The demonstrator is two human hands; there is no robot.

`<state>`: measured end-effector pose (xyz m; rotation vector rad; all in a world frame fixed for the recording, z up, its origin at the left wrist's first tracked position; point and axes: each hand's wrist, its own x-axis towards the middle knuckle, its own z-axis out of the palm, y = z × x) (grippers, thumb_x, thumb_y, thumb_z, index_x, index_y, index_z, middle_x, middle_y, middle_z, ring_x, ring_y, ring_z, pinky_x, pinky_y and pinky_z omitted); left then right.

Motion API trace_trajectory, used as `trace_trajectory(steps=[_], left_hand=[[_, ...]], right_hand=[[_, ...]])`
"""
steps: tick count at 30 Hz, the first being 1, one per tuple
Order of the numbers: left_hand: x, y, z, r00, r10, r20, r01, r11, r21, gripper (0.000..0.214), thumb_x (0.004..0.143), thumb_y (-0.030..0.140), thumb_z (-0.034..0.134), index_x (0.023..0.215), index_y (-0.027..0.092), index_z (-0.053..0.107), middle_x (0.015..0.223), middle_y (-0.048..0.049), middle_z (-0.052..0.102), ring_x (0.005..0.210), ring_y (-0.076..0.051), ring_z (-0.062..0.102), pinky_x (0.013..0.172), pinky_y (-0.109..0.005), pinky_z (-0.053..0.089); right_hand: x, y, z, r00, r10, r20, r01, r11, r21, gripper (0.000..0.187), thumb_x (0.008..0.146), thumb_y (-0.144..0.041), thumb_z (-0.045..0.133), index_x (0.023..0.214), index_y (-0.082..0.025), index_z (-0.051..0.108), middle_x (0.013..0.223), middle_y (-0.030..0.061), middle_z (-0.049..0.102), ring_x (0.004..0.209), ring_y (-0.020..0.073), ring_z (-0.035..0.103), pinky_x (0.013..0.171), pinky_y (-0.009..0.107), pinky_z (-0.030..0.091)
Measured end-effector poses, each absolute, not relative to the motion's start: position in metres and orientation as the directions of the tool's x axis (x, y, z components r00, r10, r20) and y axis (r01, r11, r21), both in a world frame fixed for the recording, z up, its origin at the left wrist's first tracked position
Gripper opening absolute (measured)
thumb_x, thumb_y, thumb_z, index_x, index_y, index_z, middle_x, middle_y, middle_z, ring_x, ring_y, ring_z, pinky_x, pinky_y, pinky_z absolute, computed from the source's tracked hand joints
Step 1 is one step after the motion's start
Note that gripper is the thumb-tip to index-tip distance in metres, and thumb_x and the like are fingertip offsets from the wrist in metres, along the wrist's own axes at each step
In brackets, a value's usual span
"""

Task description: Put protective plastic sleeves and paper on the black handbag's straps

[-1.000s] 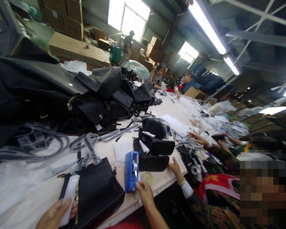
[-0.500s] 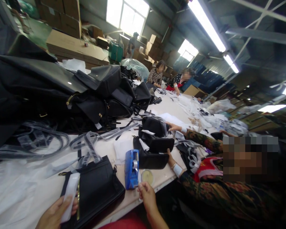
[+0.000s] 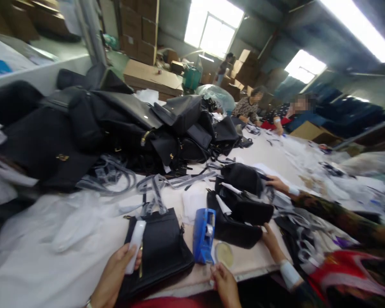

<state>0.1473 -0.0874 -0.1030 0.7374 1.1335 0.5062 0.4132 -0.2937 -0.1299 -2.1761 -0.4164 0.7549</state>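
Observation:
A black handbag (image 3: 162, 248) lies on the table in front of me, with gold-coloured trim along its left part. My left hand (image 3: 118, 267) is closed at the bag's left edge, its thumb pressing a narrow white wrapped strip (image 3: 135, 248) against the bag. Just right of the bag stands a blue tape dispenser (image 3: 199, 239) with a roll in it. My right hand (image 3: 225, 282) is pinched below the dispenser's front end, close to the table edge. A small pale end of tape shows at its fingertips, though blur hides the detail.
Black bags (image 3: 122, 115) are heaped at the back left. Plastic-wrapped straps (image 3: 154, 188) and white sheets (image 3: 70, 222) lie around. A co-worker's hands (image 3: 274, 246) hold black bags (image 3: 244, 209) on the right. A round yellowish tape roll (image 3: 223, 254) lies beside the dispenser.
My view has swung left, so everything sits further right in the picture. My left hand keeps its hold on the strip; my right hand stays pinched near the dispenser's front.

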Motion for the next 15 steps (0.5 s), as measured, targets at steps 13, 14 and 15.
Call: trace_trajectory(steps=[13, 14, 15], left_hand=[[0.149, -0.094, -0.115, 0.376, 0.775, -0.509, -0.004, 0.550, 0.835, 0.035, 0.085, 0.050, 0.057, 0.089, 0.016, 0.057, 0.064, 0.0009, 0.059, 0.053, -0.011, 0.048, 0.049, -0.021, 0.037], [0.149, -0.094, -0.116, 0.370, 0.782, -0.502, 0.008, 0.538, 0.843, 0.035, 0.085, 0.050, 0.057, 0.093, 0.016, 0.057, 0.061, 0.0020, 0.057, 0.052, -0.012, 0.049, 0.049, -0.021, 0.037], [0.149, -0.095, -0.117, 0.366, 0.785, -0.499, 0.012, 0.532, 0.846, 0.035, 0.085, 0.049, 0.058, 0.097, 0.016, 0.057, 0.060, 0.0027, 0.057, 0.053, -0.012, 0.049, 0.049, -0.022, 0.037]], right_hand=[[0.334, -0.189, -0.060, 0.267, 0.943, -0.198, 0.399, -0.296, -0.868, 0.024, 0.089, -0.040, 0.045, 0.086, -0.028, 0.065, 0.072, 0.0023, 0.062, 0.063, 0.0176, 0.057, 0.058, 0.028, 0.047], [0.322, -0.175, -0.060, 0.181, 0.966, -0.182, 0.400, -0.242, -0.884, 0.023, 0.091, -0.035, 0.045, 0.087, -0.025, 0.065, 0.074, 0.0016, 0.062, 0.066, 0.0161, 0.057, 0.061, 0.026, 0.046], [0.311, -0.162, -0.060, 0.117, 0.981, -0.157, 0.401, -0.191, -0.896, 0.021, 0.091, -0.031, 0.046, 0.086, -0.023, 0.064, 0.075, 0.0008, 0.063, 0.068, 0.0150, 0.057, 0.063, 0.024, 0.044]])
